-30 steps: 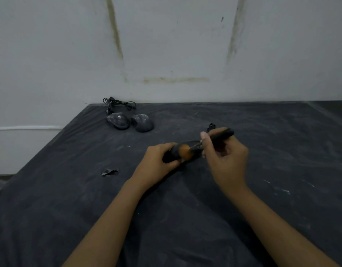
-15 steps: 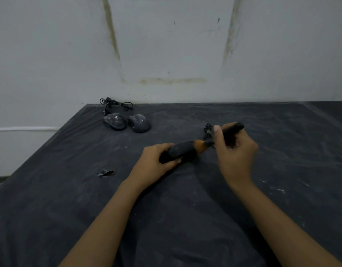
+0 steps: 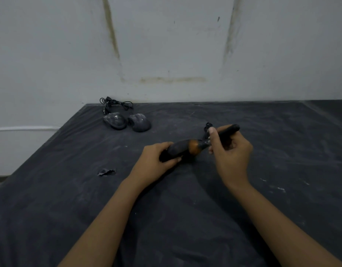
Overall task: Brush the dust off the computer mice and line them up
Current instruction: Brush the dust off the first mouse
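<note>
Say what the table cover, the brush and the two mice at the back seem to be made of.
Table cover: dark cloth, matte, creased and dusty.
Brush: black handle, probably plastic or wood; orange-brown bristles, seemingly soft hair.
Two mice: likely hard plastic, dark grey, slightly glossy under pale dust.

A bare, makeshift workroom is suggested by a stained, unpainted wall (image 3: 166,45) and a dusty black-covered table (image 3: 185,218) set against it.

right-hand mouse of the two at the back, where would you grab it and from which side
Take the right mouse across its domed body, thumb and fingers on its two long flanks, coming from above and from its right. The left mouse sits close on the other side, and the cables lie behind them.
</note>
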